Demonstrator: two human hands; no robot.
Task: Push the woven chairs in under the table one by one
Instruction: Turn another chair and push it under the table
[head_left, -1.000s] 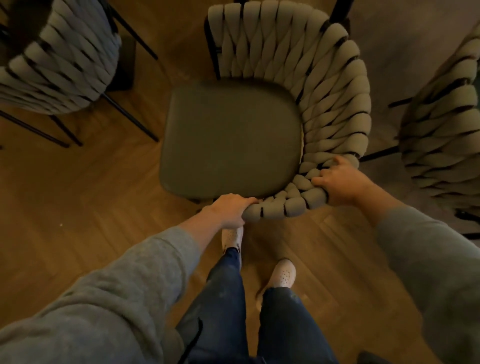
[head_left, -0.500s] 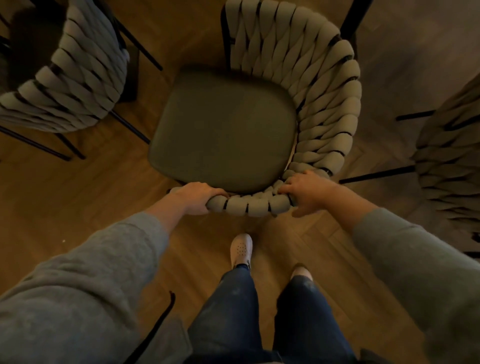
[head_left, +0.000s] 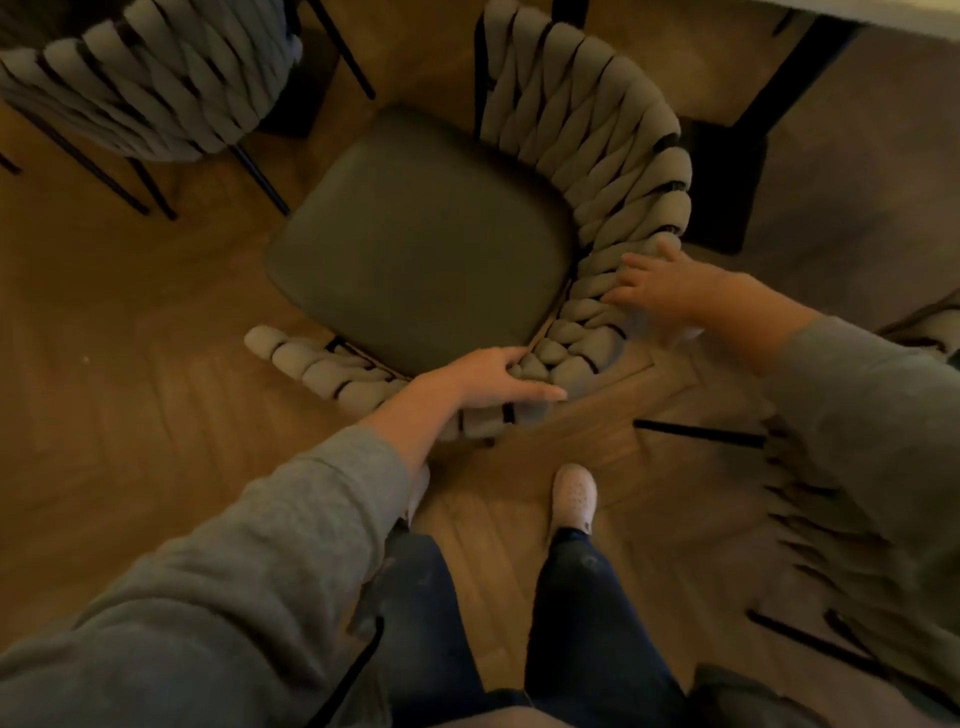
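Woven chair (head_left: 421, 244) stands on wood floor (head_left: 130, 364), close by table leg (head_left: 776, 93). Person's L hand (head_left: 488, 379) grips backrest rim, fingers curled over it. R hand (head_left: 670, 291), blurry, lies on weave w/ fingers spread.

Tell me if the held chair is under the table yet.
Out. The chair has its whole seat in view; the table shows only at top right, covering none of it.
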